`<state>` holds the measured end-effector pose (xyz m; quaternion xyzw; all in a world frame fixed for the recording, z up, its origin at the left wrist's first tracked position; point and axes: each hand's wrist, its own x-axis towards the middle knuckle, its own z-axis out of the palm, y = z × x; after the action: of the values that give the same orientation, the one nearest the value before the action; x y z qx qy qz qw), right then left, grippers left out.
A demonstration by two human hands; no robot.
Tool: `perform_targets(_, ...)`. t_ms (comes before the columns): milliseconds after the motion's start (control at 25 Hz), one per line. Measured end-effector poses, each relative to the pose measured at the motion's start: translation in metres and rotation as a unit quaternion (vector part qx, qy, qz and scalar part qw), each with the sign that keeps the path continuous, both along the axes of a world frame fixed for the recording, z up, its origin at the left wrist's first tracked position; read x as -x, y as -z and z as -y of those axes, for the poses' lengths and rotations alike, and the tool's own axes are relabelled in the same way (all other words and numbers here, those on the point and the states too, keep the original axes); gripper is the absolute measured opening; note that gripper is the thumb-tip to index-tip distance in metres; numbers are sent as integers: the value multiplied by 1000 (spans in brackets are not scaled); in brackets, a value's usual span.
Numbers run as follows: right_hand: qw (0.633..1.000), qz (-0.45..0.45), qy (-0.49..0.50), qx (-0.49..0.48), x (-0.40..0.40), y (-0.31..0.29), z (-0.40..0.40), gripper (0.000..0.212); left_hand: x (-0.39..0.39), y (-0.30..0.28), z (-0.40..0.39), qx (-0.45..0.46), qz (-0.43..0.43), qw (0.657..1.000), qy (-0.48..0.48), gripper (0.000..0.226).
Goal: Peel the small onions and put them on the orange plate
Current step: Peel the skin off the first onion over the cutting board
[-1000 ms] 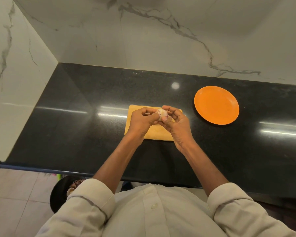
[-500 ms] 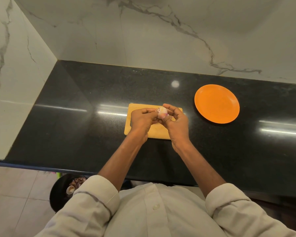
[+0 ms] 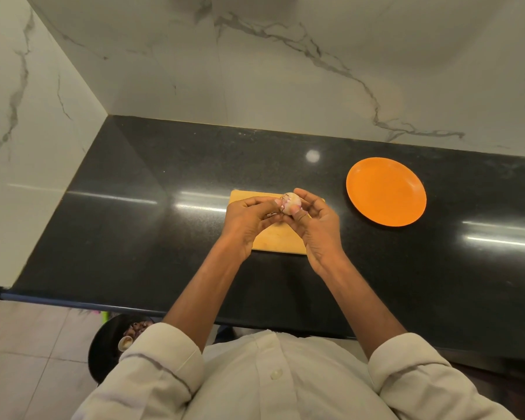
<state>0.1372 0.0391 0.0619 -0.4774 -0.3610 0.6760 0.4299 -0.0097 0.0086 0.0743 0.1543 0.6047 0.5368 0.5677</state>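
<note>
A small pale onion (image 3: 292, 202) with purple streaks and bits of loose skin is held above the wooden cutting board (image 3: 278, 241). My right hand (image 3: 319, 228) grips it with thumb and curled fingers. My left hand (image 3: 249, 219) pinches its left side, where the skin is peeling off. The orange plate (image 3: 386, 190) lies to the right of the board with nothing on it.
The board and plate sit on a black polished counter (image 3: 164, 237) in a corner of white marble walls. Below the counter's front edge at the left, a dark round bin (image 3: 109, 344) on the tiled floor holds scraps.
The onion has turned a little in my fingers and shows more pale surface. Both hands stay over the board.
</note>
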Motion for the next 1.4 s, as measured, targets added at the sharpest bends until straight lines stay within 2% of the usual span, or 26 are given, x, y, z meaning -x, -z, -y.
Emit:
perform_targets(160,998,50,-27,-30,0,0,-2,35,4,-1,-6,-7,-134,990,48,15)
perform_targets(320,996,78,-27,-36,3,0,-1,35,1,1,-14,11,-216,975,55,9)
perform_targets(480,993,108,-9,-41,8,5,0,34,-8,6,-19,49,-250,967,20,13)
perform_targets(600,997,78,-2,-29,7,8,0,34,-10,8,-19,47,-259,965,4,15)
perform_targets(760,1000,21,3,-5,-4,8,-10,37,-1,10,-18,-31,-185,980,58,7)
perform_targets(840,1000,10,1,-4,-5,8,-14,39,4,7,-17,-52,-158,983,77,10)
perform_targets(1120,1000,-24,-13,15,-1,6,-20,38,6,3,-22,-60,-167,983,38,6)
perform_targets(1280,993,-93,-2,70,-2,7,-25,37,7,-1,-19,-38,-44,998,-3,15)
perform_targets(1400,990,-112,-6,87,-6,8,-28,37,16,1,-19,-43,-1,999,29,16)
